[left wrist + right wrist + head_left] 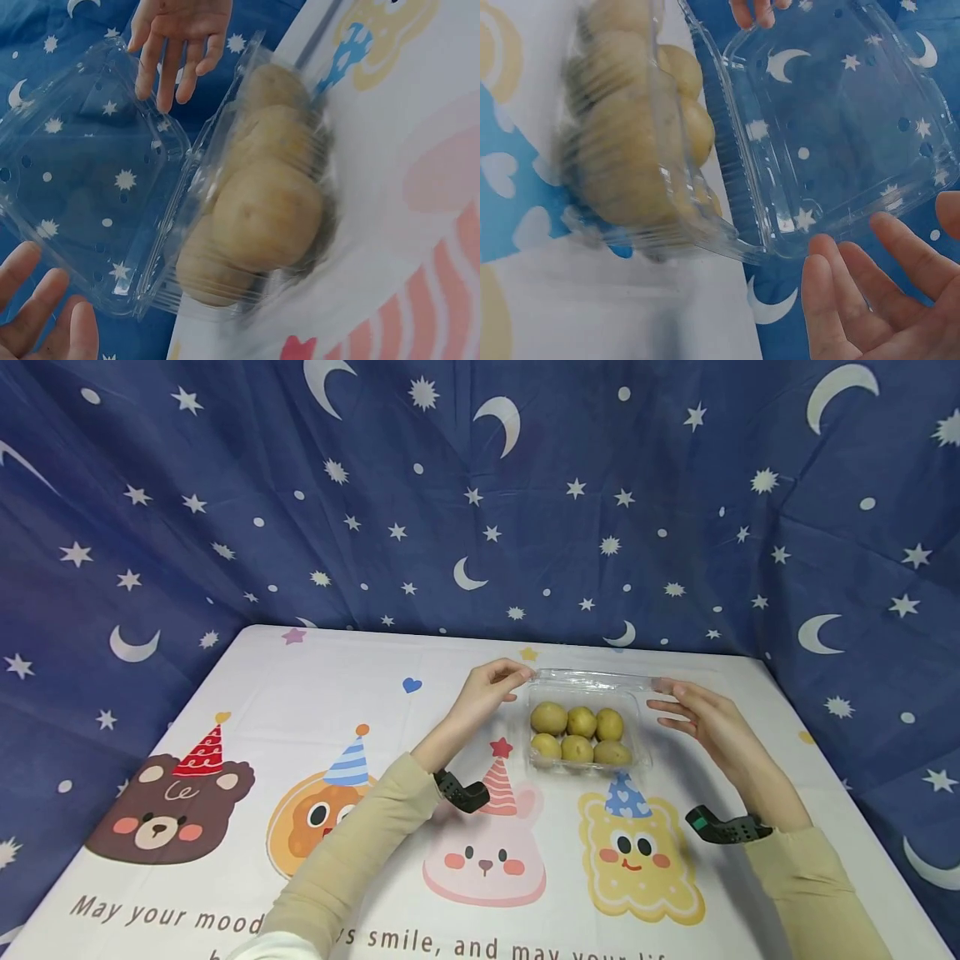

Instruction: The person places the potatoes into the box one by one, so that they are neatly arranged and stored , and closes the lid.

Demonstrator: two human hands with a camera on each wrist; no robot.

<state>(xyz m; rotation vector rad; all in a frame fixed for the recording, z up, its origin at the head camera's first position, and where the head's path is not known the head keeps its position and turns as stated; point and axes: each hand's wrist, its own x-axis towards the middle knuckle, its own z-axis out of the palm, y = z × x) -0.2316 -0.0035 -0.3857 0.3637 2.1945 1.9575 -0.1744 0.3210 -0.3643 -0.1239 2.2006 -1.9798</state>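
A clear plastic clamshell box point(642, 752) holds several round, yellowish-brown potatoes point(550, 718) in two rows. Its transparent lid point(82, 172) is raised at the back, hinged to the base. At the lid's left corner is my left hand point(491, 683), fingertips right at the edge. My right hand point(701, 710) is at the opposite corner, its fingers spread and nearly straight. From the right wrist view, right fingertips point(885, 221) meet the lid's rim. The left fingers point(52, 289) look loosely extended beside the lid in the left wrist view.
A white tablecloth point(360, 685) with printed cartoon figures and lettering covers the table. Behind it hangs a dark blue curtain point(555, 568) with moons and stars. Each wrist wears a black strap device, one by the left wrist point(461, 793).
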